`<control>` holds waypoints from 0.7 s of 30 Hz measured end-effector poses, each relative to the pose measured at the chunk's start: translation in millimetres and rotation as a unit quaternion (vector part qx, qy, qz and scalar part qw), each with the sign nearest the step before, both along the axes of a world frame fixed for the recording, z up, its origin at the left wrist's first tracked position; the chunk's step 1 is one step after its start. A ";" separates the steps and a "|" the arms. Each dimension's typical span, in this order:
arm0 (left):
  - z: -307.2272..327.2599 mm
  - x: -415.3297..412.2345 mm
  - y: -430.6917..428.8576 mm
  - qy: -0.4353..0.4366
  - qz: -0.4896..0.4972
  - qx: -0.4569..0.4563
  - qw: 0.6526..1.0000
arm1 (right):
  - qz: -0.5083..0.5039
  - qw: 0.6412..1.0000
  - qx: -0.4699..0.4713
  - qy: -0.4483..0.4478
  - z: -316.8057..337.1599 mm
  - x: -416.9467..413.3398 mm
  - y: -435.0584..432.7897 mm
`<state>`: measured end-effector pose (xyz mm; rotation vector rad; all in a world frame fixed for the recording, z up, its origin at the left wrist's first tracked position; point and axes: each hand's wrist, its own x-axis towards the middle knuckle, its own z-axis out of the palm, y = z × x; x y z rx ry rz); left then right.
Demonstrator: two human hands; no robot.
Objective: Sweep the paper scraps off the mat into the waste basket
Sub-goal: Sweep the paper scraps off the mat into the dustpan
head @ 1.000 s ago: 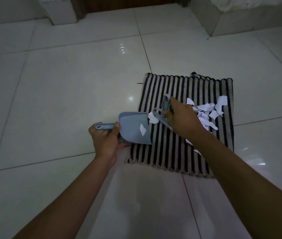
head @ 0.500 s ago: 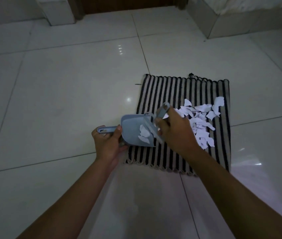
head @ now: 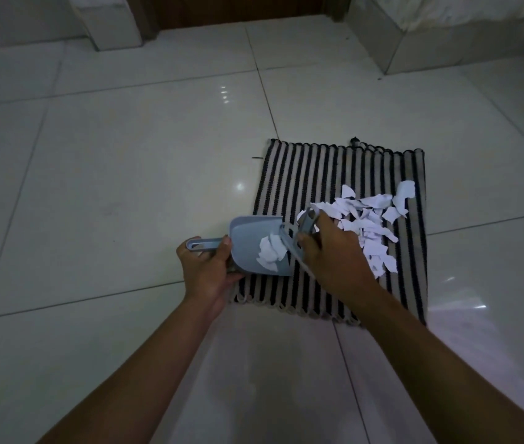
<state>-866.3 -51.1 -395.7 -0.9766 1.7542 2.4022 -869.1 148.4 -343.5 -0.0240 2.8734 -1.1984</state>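
Head view: left hand (head: 208,270) clamps dustpan (head: 254,243); right hand (head: 328,251) grips brush (head: 305,224). Best draw scraps (head: 369,219) beyond its fingers panward, lip flat on mat (head: 318,168).

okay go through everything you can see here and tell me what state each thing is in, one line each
left hand: closed on the dustpan handle
right hand: closed on the brush
dustpan: mouth on the mat, a few scraps inside
brush: at the dustpan mouth
paper scraps: mostly piled on the mat
mat: flat on the floor
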 end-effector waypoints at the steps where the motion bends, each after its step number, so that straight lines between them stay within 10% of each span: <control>1: -0.3 0.7 0.0 0.005 -0.002 0.003 1.000 | -0.001 1.000 -0.022 -0.008 2.3 0.9 1.4; 21: 6.0 -39.6 9.5 0.008 -0.037 -0.033 0.999 | -0.066 0.998 0.015 0.012 8.4 -52.6 31.6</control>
